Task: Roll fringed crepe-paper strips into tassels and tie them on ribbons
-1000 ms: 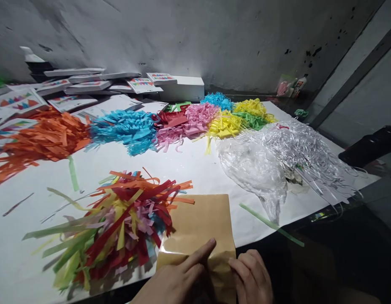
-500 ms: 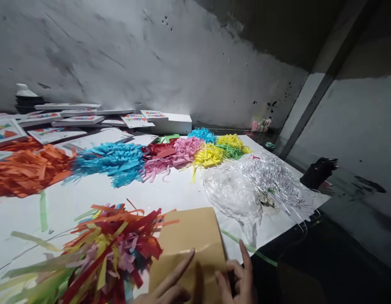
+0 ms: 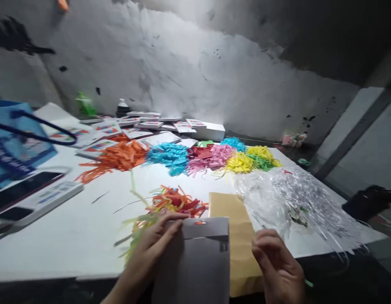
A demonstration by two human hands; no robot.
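My left hand (image 3: pixel 151 249) grips the upper left edge of a pale grey flat box (image 3: pixel 198 261) with a hang hole in its top flap. The box stands in front of me, partly over a brown paper envelope (image 3: pixel 236 228) on the table. Off the envelope's right side, my right hand (image 3: pixel 276 261) is raised with curled fingers and thumb pressed together. Whatever it may pinch is too small to make out. Behind the box lies a bunch of mixed coloured paper strips (image 3: pixel 175 200), partly covered by my left hand and the box.
Piles of orange strips (image 3: pixel 119 156), blue strips (image 3: pixel 170 156) and other colours line the white table (image 3: pixel 97 228). To their right lie a clear plastic bag (image 3: pixel 262 198) and silvery strands (image 3: pixel 316 207). Printed flat boxes (image 3: pixel 147 124), a phone (image 3: pixel 27 188) and a blue bag (image 3: pixel 18 143) are further left.
The view has swung left. My left hand now holds a grey box that was out of view before. My right hand has gone from extended fingers at the envelope to a curled pinch beside it.
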